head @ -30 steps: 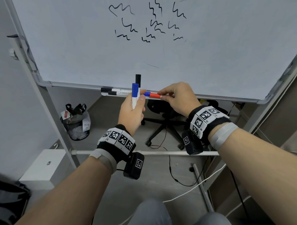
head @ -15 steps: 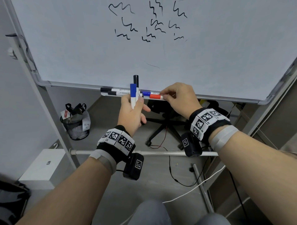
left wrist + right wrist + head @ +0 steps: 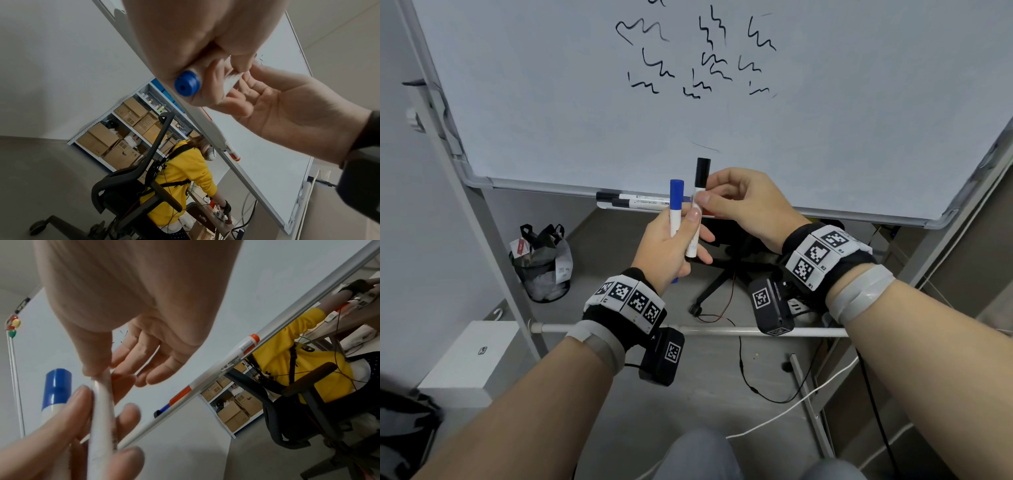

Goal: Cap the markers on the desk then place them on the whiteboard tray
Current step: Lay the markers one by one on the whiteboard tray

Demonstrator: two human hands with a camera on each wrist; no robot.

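My left hand point(image 3: 674, 246) grips two upright capped markers in front of the whiteboard tray point(image 3: 825, 214): a blue-capped marker point(image 3: 676, 202) point(image 3: 186, 84) point(image 3: 56, 391) and a black-capped marker point(image 3: 700, 192). My right hand point(image 3: 736, 202) pinches the black-capped marker's white barrel point(image 3: 102, 410) just below the cap with thumb and forefinger. On the tray lie two black-capped markers point(image 3: 633, 200). A red-capped marker point(image 3: 236, 356) and a blue-and-red pair point(image 3: 176, 400) also lie there in the right wrist view, mostly hidden behind my hands in the head view.
The whiteboard point(image 3: 722, 102) bears black scribbles. Beneath it stand an office chair point(image 3: 722, 274), a bin with a bag point(image 3: 541, 267), a white box point(image 3: 472, 359) and loose cables on the floor. A person in yellow point(image 3: 180, 170) works behind the board.
My right hand left the red-capped marker lying on the tray and moved left to pinch the black-capped marker held in my left hand. The left hand drew back slightly.
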